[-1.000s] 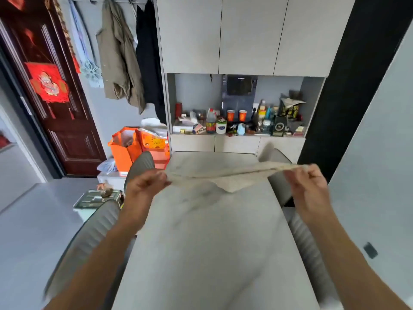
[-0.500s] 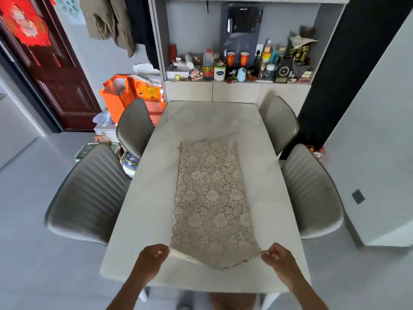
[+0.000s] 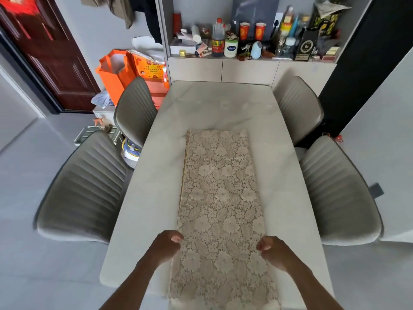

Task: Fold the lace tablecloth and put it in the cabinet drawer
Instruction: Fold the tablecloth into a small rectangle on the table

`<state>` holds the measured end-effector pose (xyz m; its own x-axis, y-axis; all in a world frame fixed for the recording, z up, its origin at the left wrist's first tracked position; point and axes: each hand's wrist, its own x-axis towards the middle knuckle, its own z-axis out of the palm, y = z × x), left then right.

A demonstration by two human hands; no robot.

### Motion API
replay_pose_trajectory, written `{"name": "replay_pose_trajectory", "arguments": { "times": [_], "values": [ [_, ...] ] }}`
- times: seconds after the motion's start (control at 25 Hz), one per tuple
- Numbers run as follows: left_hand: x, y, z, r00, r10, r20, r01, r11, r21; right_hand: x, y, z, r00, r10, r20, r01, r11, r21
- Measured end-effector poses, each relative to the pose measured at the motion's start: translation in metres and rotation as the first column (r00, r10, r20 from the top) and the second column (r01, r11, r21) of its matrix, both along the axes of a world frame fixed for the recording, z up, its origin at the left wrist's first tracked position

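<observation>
1. The lace tablecloth point(image 3: 220, 211) was a beige openwork fabric with a flower-and-leaf pattern, folded into a long narrow strip with a thin golden trim along its left edge.
2. It lay flat on the table point(image 3: 147, 198), a pale, smooth, rectangular top with faint marble-like veining and rounded corners.
3. The strip's long axis ran straight away from the person toward the cabinet point(image 3: 250, 69), parallel to the table's long sides; its far end stopped about mid-table, and its near end hung over the near edge.
4. The left hand point(image 3: 166, 245) sat at the strip's left edge, fingers curled into a loose fist; whether they pinched the fabric could not be told.
5. The right hand point(image 3: 273, 249) sat at the right edge, fingers likewise curled, and a grip on the lace could not be made out.
6. Four grey chairs with ribbed, padded shell backs stood two on each side, among them the near left chair point(image 3: 82, 189) and near right chair point(image 3: 337, 193).
7. The cabinet had flat, matte, light fronts, all closed, below a cluttered open shelf.
8. Glossy orange paper bags point(image 3: 116, 72) stood on the floor left of it.
</observation>
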<state>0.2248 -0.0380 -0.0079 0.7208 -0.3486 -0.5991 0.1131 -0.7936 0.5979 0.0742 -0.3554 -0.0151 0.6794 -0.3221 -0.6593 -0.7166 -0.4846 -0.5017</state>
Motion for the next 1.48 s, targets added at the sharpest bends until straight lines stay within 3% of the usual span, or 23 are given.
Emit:
{"name": "replay_pose_trajectory", "arguments": {
  "times": [0.24, 0.4, 0.56, 0.72, 0.96, 1.2, 1.36, 1.48],
  "values": [
    [0.145, -0.085, -0.029, 0.989, 0.099, 0.111, -0.096, 0.995, -0.039, 0.149, -0.022, -0.016, 0.995, 0.0, 0.099, 0.007, 0.998, -0.07],
    [0.235, -0.13, -0.059, 0.961, 0.082, 0.264, -0.08, 0.997, -0.02, 0.23, -0.062, -0.041, 0.984, 0.072, 0.163, -0.016, 0.947, -0.322],
    [0.299, -0.159, -0.09, 0.942, 0.004, 0.337, -0.046, 0.992, 0.118, 0.277, -0.1, -0.074, 0.979, 0.2, 0.032, -0.152, 0.832, -0.533],
    [0.322, -0.172, -0.109, 0.904, 0.122, 0.409, -0.184, 0.976, 0.114, 0.288, -0.117, -0.104, 0.965, 0.256, -0.059, -0.251, 0.833, -0.494],
    [0.338, -0.184, -0.112, 0.854, 0.394, 0.339, -0.409, 0.912, -0.03, 0.287, -0.119, -0.116, 0.947, 0.304, -0.099, -0.311, 0.803, -0.508],
    [0.34, -0.191, -0.114, 0.808, 0.492, 0.325, -0.512, 0.858, -0.026, 0.291, -0.114, -0.112, 0.918, 0.391, -0.066, -0.358, 0.744, -0.564],
    [0.343, -0.194, -0.112, 0.807, 0.498, 0.318, -0.525, 0.851, 0.001, 0.299, -0.109, -0.107, 0.925, 0.378, -0.042, -0.344, 0.785, -0.515],
    [0.343, -0.192, -0.113, 0.778, 0.542, 0.317, -0.549, 0.832, -0.074, 0.303, -0.106, -0.103, 0.935, 0.353, -0.044, -0.322, 0.787, -0.527]
  ]
}}
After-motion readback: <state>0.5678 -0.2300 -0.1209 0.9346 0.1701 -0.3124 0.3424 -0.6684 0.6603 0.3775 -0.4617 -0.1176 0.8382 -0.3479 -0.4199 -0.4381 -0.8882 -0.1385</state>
